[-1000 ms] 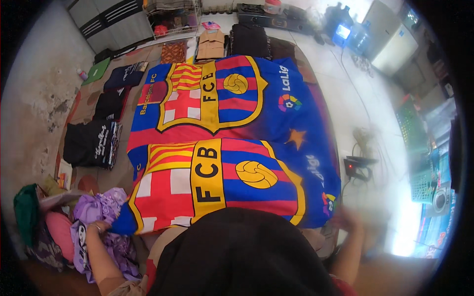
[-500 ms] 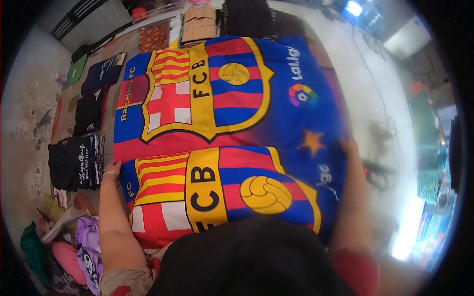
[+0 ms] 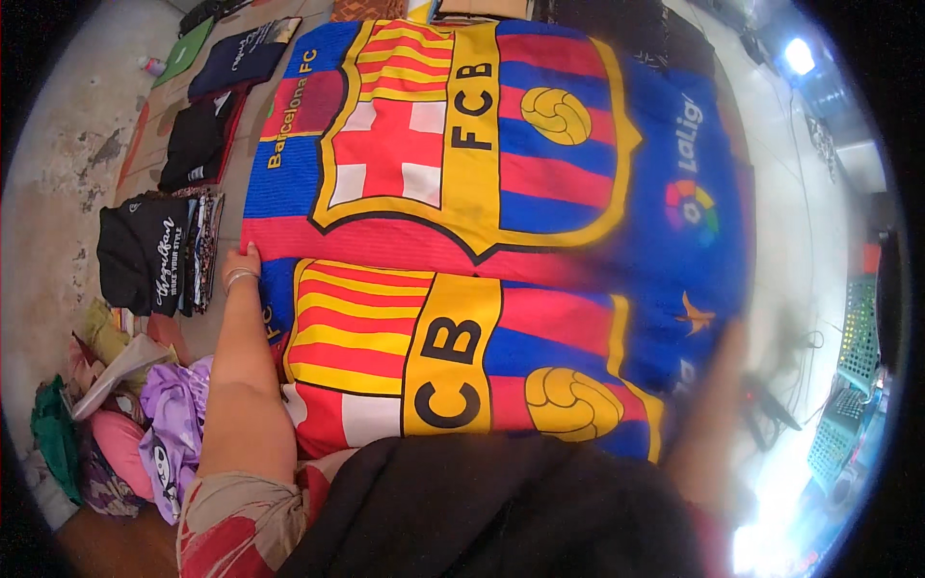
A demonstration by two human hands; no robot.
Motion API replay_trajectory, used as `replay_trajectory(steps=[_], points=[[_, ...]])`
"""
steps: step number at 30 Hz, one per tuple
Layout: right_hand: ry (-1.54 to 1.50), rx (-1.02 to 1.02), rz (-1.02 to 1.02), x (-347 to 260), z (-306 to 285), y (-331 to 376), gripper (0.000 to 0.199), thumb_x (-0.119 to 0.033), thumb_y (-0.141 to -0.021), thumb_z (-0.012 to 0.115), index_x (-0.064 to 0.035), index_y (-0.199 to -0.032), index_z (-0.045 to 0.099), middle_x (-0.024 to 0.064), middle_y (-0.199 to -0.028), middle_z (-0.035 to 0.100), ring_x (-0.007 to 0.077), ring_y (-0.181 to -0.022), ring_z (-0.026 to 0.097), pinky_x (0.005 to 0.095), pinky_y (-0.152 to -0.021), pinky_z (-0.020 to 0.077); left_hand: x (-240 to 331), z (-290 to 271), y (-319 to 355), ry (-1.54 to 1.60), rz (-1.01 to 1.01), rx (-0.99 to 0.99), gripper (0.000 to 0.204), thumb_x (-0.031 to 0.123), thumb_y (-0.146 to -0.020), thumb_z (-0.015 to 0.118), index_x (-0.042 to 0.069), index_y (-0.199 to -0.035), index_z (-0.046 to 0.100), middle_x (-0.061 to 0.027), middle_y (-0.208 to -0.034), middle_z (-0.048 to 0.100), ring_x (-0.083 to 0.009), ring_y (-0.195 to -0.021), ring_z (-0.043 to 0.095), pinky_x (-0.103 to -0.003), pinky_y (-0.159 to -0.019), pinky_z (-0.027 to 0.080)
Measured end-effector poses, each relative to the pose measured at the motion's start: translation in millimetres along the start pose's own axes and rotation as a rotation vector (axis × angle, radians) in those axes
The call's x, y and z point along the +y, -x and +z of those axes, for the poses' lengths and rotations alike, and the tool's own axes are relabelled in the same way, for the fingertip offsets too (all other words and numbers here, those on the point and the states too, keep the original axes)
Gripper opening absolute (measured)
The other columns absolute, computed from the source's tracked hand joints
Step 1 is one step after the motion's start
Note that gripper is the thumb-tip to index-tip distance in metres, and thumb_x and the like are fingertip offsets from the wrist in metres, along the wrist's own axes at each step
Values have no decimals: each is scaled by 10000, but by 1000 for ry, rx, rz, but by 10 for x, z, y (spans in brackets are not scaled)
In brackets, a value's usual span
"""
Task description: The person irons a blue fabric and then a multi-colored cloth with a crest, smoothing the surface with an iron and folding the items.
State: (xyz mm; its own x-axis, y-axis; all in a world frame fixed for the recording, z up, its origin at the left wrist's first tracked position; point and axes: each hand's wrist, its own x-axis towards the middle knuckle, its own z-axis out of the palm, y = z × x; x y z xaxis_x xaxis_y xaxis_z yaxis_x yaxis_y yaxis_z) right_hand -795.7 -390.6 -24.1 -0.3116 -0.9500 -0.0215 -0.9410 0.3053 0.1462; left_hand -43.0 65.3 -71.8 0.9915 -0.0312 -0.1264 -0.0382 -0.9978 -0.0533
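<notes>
A large printed blanket (image 3: 385,236) in blue, red and yellow, with a football crest and a yellow ball, lies spread in front of me. Its near part is folded back over itself, so a second, partial crest shows closest to my body. At the left end of the fold, my left hand (image 3: 243,262) pinches the blanket's edge between thumb and fingers. My right hand (image 3: 729,349) is at the blanket's right side, beside the orange star. Motion smears its fingers, so their grip cannot be made out. Dark cloth over my front hides the nearest edge.
Folded dark garments (image 3: 145,252) stand in stacks along the left, by a worn wall (image 3: 72,173). A heap with purple cloth (image 3: 173,424) lies at lower left. More folded cloth (image 3: 631,34) borders the far edge. Cables and a green perforated basket (image 3: 836,438) are at right.
The whole view has shifted, with the blanket now higher and further right in it. My left hand keeps its hold at the fold. My right hand has moved slightly nearer along the right side.
</notes>
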Motion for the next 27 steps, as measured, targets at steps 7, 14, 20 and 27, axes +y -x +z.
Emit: replay_trajectory(steps=[7,14,20,27], points=[[-79,67,-75,410,351,-145,519,-491,-894,322,-94,-1203,450,218,-1085,581,419,-982,554,504,-815,435,-200,-88,-157,23,93,50,372,372,-866,465,83,-1098,493,-254,-1080,567,-399,-983,562,-474,-822,445],[26,-52,-130,608,185,-102,411,-399,-880,332,-78,-1058,517,229,-971,610,431,-893,574,527,-749,444,-440,-304,-121,-92,304,42,346,361,-889,445,74,-1083,450,-255,-997,592,-421,-947,561,-486,-802,439],[106,-78,-86,400,4,73,392,-391,-876,339,-98,-1051,532,217,-970,615,416,-874,590,519,-739,455,-589,-130,3,-72,297,15,404,385,-891,434,83,-1159,431,-246,-1065,572,-413,-973,554,-472,-822,442],[320,-42,-130,569,199,-241,346,-341,-888,319,-132,-1044,546,177,-967,634,394,-865,611,509,-721,471,-607,-13,-119,-58,285,-49,427,389,-881,458,115,-1203,400,-249,-1095,555,-396,-1029,539,-473,-850,438]])
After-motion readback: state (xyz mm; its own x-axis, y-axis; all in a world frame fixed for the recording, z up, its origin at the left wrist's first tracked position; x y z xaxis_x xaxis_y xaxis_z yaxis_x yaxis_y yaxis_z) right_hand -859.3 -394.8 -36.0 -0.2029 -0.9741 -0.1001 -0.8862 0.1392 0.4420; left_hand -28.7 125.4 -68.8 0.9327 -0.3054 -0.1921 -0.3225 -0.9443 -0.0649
